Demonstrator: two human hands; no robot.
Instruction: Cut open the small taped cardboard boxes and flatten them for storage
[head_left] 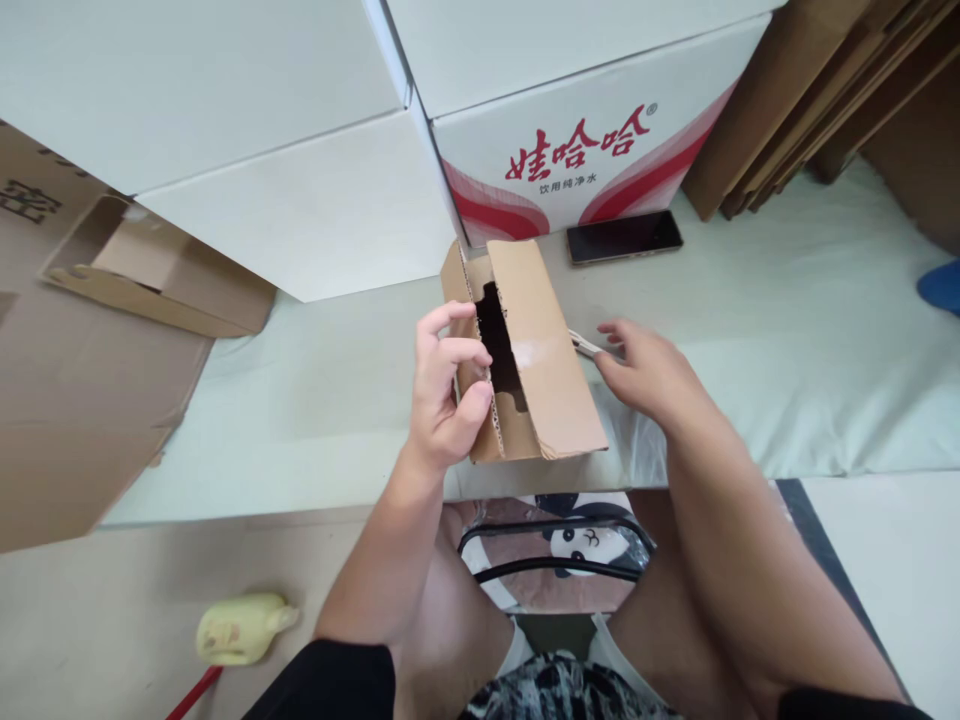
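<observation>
A small brown cardboard box (pixel 559 365) rests on the cloth-covered table in front of me, its top flaps parted over a dark inside. At the left flap is my left hand (pixel 450 390), its fingers and thumb curled on the flap's cut edge. To the right of the box, my right hand (pixel 649 370) has its thumb and fingers loosely around the end of a slim pale tool (pixel 583 343). The far end of that tool is close to the box's right side. Its exact kind is unclear.
Behind the box stand stacked white cartons (pixel 315 210) and a printed carton (pixel 570 165), with a black phone (pixel 625 238) before it. Folded cardboard (pixel 787 100) leans at right. An open box (pixel 165 270) is at left. A yellow bottle (pixel 244 628) lies below.
</observation>
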